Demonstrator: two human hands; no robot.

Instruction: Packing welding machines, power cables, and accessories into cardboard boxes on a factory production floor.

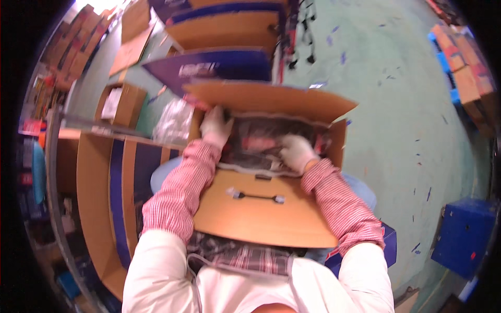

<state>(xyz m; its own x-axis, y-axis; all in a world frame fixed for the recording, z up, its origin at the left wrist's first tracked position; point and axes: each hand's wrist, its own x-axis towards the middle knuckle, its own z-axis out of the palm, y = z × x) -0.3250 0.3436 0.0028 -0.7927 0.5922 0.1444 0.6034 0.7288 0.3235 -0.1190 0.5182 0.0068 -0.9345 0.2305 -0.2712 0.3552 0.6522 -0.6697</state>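
An opened cardboard box (271,216) lies before me, its near flap folded out toward my body. Inside sits a dark item in a clear plastic bag (250,128), with a reddish patch showing through; its exact kind is unclear. My left hand (215,128), in a whitish glove, reaches into the box's left corner, thumb and fingers apart beside the bag. Over the right part of the bag, my gloved right hand (297,153) has its fingers bent and closed on the plastic. A short black cable (258,197) with pale ends rests on the near flap.
Blue-sided open cartons (224,65) stand just beyond the box. At left, a metal rail (52,156) runs beside another open carton (94,203). Crumpled clear plastic (175,120) lies on the floor. A blue bin (464,237) stands at right, below stacked cartons (464,70).
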